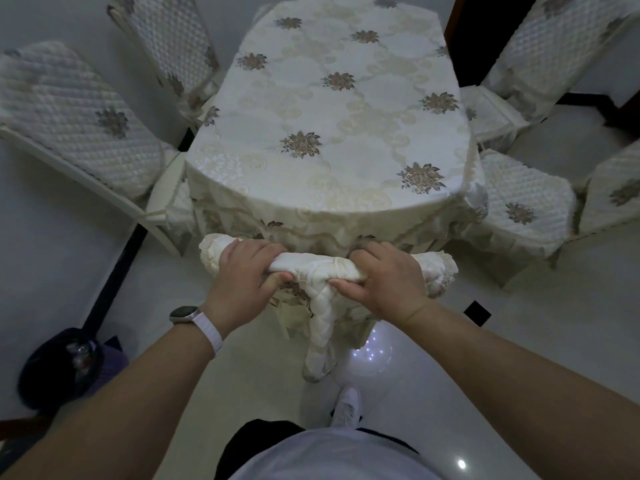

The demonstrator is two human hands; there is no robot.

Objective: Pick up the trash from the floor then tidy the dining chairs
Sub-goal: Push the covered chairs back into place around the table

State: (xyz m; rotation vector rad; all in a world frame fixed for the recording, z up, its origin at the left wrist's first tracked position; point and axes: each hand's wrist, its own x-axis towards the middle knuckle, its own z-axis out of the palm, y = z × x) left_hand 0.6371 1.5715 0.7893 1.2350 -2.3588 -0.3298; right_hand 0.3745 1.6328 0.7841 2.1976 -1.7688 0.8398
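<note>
Chair back [322,268] with a cream cover sits in the middle of the frame, right against the table [332,109]. Left hand [242,275] and right hand [388,278] both squeeze its top edge.

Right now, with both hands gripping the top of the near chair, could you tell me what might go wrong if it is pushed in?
1. The chair back already sits against the hanging tablecloth; pushing may bunch or drag it.
2. The left hand and right hand grip only the loose quilted cover, which could slip.
3. A cover strip dangles near the foot.
</note>
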